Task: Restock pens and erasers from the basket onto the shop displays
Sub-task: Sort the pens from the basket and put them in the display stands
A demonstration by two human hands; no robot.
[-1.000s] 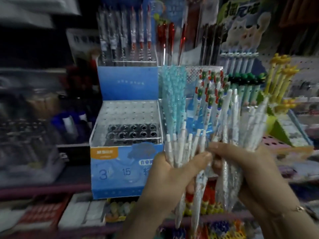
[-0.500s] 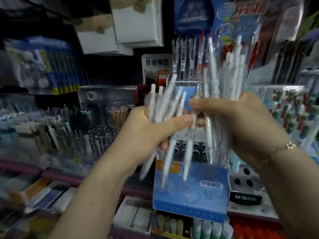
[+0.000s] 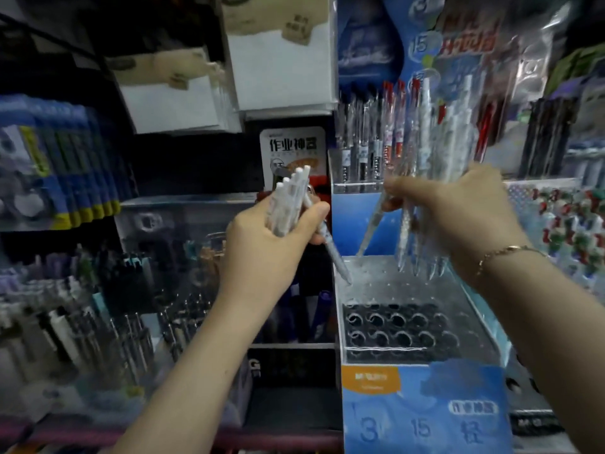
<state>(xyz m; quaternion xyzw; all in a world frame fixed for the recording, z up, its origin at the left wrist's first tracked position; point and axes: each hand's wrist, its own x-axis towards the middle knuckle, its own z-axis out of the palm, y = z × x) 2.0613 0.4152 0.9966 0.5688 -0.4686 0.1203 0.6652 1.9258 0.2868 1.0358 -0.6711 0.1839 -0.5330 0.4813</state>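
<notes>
A blue cardboard display box (image 3: 422,417) has a clear plastic top full of round holes. The right hand (image 3: 458,211) is above it, fingers curled tight round a big bunch of see-through pens (image 3: 435,158), tips pointing down just over the holes. The left hand (image 3: 271,237) grips a small bunch of white pens (image 3: 288,198); one slants down, its tip at the box's back left corner.

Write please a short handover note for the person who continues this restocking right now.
Left hand: holds a small bunch of white pens, one tip down at the blue display box back corner.
Right hand: holds a bigger bunch of clear-wrapped pens above the box.
Done: no new pen seated that I can see.
Left: put the pens into the box's holes.
</notes>
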